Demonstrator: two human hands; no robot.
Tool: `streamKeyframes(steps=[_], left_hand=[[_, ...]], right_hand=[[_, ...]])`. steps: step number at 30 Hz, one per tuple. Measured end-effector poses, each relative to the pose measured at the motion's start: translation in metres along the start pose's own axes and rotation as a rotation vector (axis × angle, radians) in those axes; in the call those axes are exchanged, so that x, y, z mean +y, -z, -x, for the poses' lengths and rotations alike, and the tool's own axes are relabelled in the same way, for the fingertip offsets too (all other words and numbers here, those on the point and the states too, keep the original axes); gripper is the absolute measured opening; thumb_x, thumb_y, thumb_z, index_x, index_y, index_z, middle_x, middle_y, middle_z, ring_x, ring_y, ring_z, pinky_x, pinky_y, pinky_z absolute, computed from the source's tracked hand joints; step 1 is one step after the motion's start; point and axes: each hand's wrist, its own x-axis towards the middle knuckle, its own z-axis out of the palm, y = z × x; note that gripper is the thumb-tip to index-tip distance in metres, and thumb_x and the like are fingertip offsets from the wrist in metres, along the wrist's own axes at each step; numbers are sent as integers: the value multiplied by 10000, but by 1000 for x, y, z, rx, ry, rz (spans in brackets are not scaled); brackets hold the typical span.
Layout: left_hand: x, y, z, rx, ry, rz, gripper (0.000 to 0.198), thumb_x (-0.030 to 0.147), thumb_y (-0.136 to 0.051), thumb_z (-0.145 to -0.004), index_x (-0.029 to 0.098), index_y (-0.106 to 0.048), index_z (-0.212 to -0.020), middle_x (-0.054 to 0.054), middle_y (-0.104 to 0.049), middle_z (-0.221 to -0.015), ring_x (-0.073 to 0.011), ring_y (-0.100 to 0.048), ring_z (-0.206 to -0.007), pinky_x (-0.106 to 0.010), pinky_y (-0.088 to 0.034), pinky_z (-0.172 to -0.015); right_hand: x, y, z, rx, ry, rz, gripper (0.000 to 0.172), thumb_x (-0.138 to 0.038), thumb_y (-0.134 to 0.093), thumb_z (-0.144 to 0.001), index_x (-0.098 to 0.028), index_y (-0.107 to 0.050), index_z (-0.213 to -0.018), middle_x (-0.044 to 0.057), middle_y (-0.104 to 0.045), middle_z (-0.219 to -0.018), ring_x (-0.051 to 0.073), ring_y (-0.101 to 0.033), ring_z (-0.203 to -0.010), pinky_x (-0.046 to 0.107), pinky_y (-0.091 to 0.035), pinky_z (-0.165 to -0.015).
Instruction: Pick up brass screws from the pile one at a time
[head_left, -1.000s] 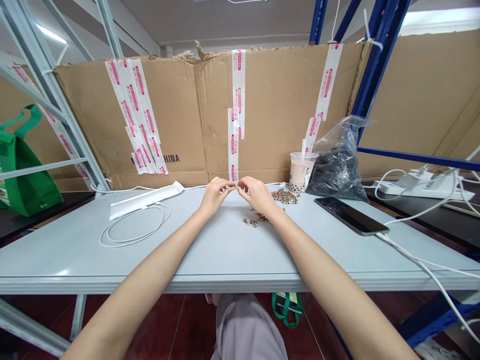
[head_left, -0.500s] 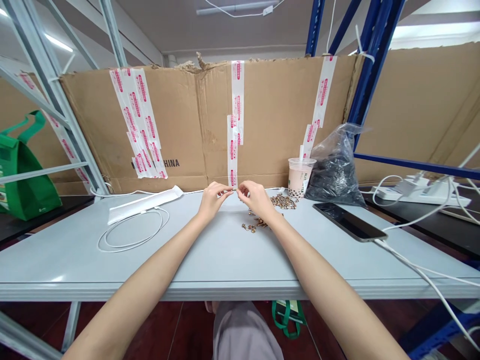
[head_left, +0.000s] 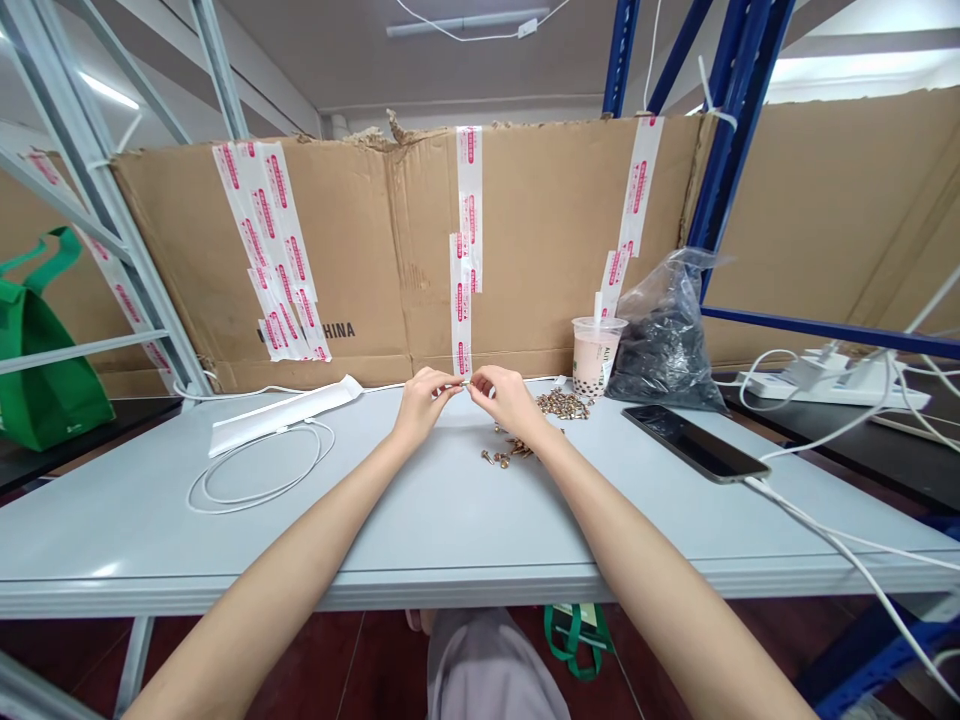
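Together, the left hand [head_left: 422, 402] and right hand [head_left: 504, 400] are pinching a small piece [head_left: 466, 384] left of the drink cup [head_left: 594, 360].

Brass-coloured screws [head_left: 562, 404] are lying on the bench [head_left: 442, 530] in two heaps, one just beside the cup, one nearer the person; sideways letters resembling "ALI" are showing on the cup, "HINA" is showing on cardboard [head_left: 525, 230] behind and left of it, and tape [head_left: 460, 300] is bearing pink print too small to read.

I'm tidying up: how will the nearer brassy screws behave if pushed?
The screws likely roll in curves: some show wide heads on narrow shanks. Metallic shine suggests stiffness; they may slide on the glossy table.
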Motion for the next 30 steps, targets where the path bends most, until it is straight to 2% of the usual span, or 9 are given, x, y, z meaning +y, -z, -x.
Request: streamKeyframes(steps=[5, 11, 15, 19, 25, 30], left_hand=[[0, -2, 0, -3, -16, -3, 142, 278, -589, -784, 202, -686, -856, -37, -693, -795, -165, -549, -729, -291, -423, -667], [2, 0, 0, -17, -25, -28, 123, 263, -604, -772, 197, -682, -840, -22, -688, -770, -152, -533, -692, -274, -425, -650], [2, -1, 1, -3, -45, -28, 125, 264, -600, -776, 193, -681, -839, -24, -689, -774, -154, -541, -706, -276, -427, -655], [3, -1, 1, -4, -44, -28, 125, 268, -597, -778, 197, -683, -835, -25, -688, -768, -150, -537, -689, -278, -427, -650], [7, -3, 1, 32, 60, 49, 140, 292, -610, -763, 201, -693, -829, -30, -681, -752, -139, -498, -629, -273, -417, -611], [11, -4, 1, 52, 157, 125, 133, 284, -640, -731, 199, -702, -812, -25, -673, -727, -130, -479, -604, -264, -414, -602]], right_hand=[[1, 0, -1, -44, -5, -73, 161, -254, -449, -823, -152, -549, -748, 37, -591, -730, 124, -517, -666, 239, -388, -644], [5, 2, 0, -64, 0, -48, 169, -290, -449, -835, -165, -559, -806, 34, -603, -797, 129, -522, -717, 243, -375, -672], [4, 3, 0, -77, -42, -68, 181, -313, -448, -836, -170, -551, -795, 30, -601, -800, 130, -511, -712, 240, -364, -663], [5, 2, 0, -123, -107, -184, 214, -345, -429, -837, -172, -526, -758, 8, -570, -732, 122, -493, -680, 230, -356, -635], [7, -6, 1, -159, -213, -431, 293, -429, -371, -847, -179, -448, -715, -35, -443, -618, 94, -419, -567, 216, -344, -571], [7, -7, 1, -127, -225, -462, 315, -455, -371, -846, -183, -422, -697, -40, -412, -605, 91, -393, -563, 210, -324, -553]])
